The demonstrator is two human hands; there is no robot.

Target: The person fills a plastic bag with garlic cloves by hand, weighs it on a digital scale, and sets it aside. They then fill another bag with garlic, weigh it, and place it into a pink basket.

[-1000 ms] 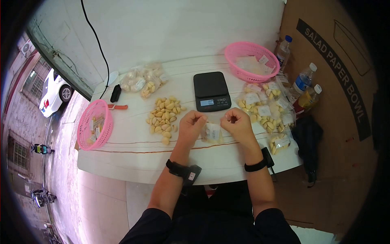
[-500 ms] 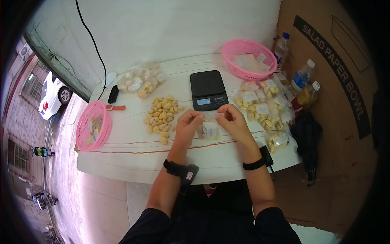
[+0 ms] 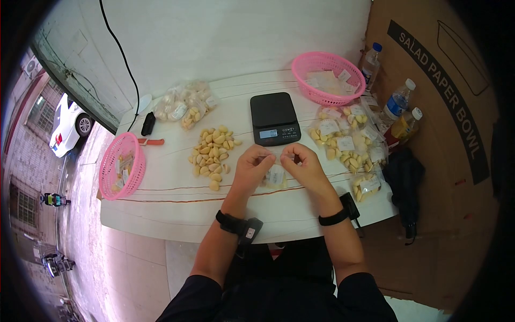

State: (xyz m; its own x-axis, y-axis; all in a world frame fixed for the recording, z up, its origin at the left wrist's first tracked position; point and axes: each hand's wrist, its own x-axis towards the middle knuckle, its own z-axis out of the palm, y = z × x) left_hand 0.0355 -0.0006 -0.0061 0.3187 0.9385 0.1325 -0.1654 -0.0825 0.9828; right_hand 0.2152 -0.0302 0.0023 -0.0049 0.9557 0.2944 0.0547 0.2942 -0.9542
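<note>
A small clear plastic bag [image 3: 276, 177] with a white label hangs between my hands, close to the table's front. My left hand [image 3: 253, 166] pinches its top edge from the left. From the other side, my right hand [image 3: 302, 163] pinches the same edge, and the fingertips of both hands nearly meet. The contents of the bag are hard to make out. Just beyond my hands sits a black digital scale [image 3: 274, 118] with a lit display. Loose peeled garlic cloves [image 3: 210, 153] lie in a heap left of my left hand.
Filled garlic bags [image 3: 348, 142] pile up at the right, before a pink basket [image 3: 328, 99] of empty bags. Bottles [image 3: 397, 102] and a black umbrella [image 3: 405, 182] line the right edge. Leftward are another pink basket [image 3: 122, 166], an orange-handled tool [image 3: 153, 142] and a large garlic bag [image 3: 188, 102].
My hands have drawn closer together along the bag's top edge, the left moving slightly right and the right slightly left. The bag stays between them.
</note>
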